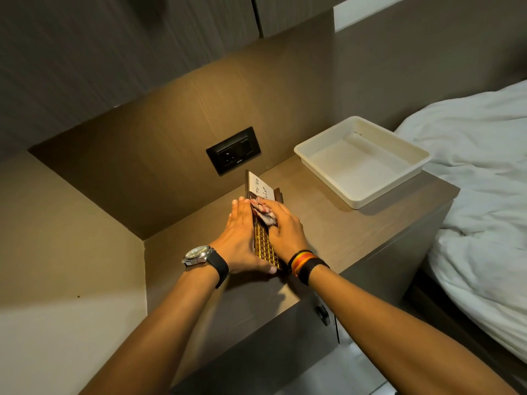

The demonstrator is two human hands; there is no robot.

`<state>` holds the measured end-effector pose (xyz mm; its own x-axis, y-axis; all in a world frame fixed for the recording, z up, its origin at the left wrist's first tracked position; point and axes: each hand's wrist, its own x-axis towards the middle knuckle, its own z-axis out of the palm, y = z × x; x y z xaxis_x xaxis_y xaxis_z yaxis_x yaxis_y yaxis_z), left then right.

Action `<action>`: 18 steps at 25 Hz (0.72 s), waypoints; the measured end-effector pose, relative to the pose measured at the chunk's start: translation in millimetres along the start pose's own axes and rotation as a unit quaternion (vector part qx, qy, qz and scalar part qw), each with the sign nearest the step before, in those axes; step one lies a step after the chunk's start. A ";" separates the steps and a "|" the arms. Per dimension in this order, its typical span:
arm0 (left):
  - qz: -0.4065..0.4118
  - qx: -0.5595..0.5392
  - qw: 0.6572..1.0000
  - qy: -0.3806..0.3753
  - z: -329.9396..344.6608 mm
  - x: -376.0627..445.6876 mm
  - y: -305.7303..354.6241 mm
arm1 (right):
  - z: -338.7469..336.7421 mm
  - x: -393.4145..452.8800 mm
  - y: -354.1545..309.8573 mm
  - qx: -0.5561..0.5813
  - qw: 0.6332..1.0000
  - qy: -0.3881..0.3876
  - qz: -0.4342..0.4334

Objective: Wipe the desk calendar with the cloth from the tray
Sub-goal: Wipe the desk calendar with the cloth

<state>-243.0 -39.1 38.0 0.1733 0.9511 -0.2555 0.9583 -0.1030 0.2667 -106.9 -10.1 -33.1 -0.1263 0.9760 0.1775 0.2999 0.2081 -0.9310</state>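
The desk calendar (263, 246) stands on the bedside table (356, 232), dark brown with a gold grid and a white "To Do List" pad at its far end. My left hand (239, 240) lies flat against the calendar's left side and steadies it. On the calendar's right face my right hand (285, 229) presses a crumpled red-and-white cloth (265, 213). Both hands hide the middle of the calendar. The cream plastic tray (370, 195) sits at the back right of the table with nothing in it.
A black wall socket (233, 151) is set in the panel behind the calendar. A bed with a white duvet (482, 195) lies close on the right. The table's front holds a drawer with a dark handle (323, 313).
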 end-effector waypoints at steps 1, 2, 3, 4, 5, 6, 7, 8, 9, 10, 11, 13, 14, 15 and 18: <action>0.002 -0.005 1.000 -0.002 0.5 -1.2 -0.1 | -2.4 -9.4 9.1 -0.008 1.000 -0.018 -0.016; 0.003 -0.012 1.000 -0.002 1.1 -2.8 0.4 | -7.1 -15.1 15.8 -0.017 0.999 -0.030 -0.026; 0.007 -0.017 1.000 0.000 1.2 -3.0 1.5 | -11.6 -11.2 18.0 -0.024 0.999 -0.027 -0.025; 0.009 -0.019 1.000 -0.001 0.5 -2.0 2.8 | -13.0 0.4 17.1 -0.026 1.000 -0.014 -0.010; 0.008 -0.020 1.000 -0.004 -0.4 -0.4 4.6 | -11.7 12.8 11.9 -0.018 1.000 0.006 0.009; 0.004 -0.023 1.000 -0.006 -0.8 0.6 6.5 | -8.9 20.8 2.7 -0.007 1.000 0.022 0.022; 0.001 -0.027 1.000 -0.005 -0.8 0.6 8.0 | -4.8 22.3 -3.8 -0.002 0.999 0.027 0.019; -0.002 -0.031 0.999 -0.006 -0.4 -0.4 8.8 | -1.4 16.9 -4.6 -0.001 1.000 0.020 -0.001; -0.003 -0.038 0.999 -0.009 -0.7 -0.9 8.1 | 0.3 8.0 1.5 -0.003 1.000 0.002 -0.024; -0.004 -0.047 0.999 -0.011 -0.7 -1.2 6.8 | -0.7 -1.9 11.5 -0.010 0.999 -0.018 -0.040; -0.003 -0.052 0.999 -0.012 0.0 -1.8 6.9 | -5.2 -9.0 19.3 -0.017 0.999 -0.027 -0.042; -0.001 -0.050 0.999 -0.013 0.0 0.2 10.4 | -12.5 5.0 23.7 -0.020 1.000 -0.004 -0.011; -0.003 -0.047 0.999 -0.017 -1.0 2.8 11.0 | -11.3 17.9 18.8 -0.009 1.000 0.014 0.010; -0.005 -0.047 0.999 -0.018 -1.8 4.9 11.0 | -8.4 26.1 8.7 0.002 0.999 0.026 0.019; -0.015 -0.056 0.998 -0.019 -0.6 5.6 11.5 | -1.0 15.0 8.8 -0.002 1.000 0.008 -0.028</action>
<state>-231.1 -34.8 40.2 0.1553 0.9413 -0.2998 0.9322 -0.0391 0.3598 -105.2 6.5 -38.3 -0.1287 0.9635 0.2349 0.2970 0.2634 -0.9178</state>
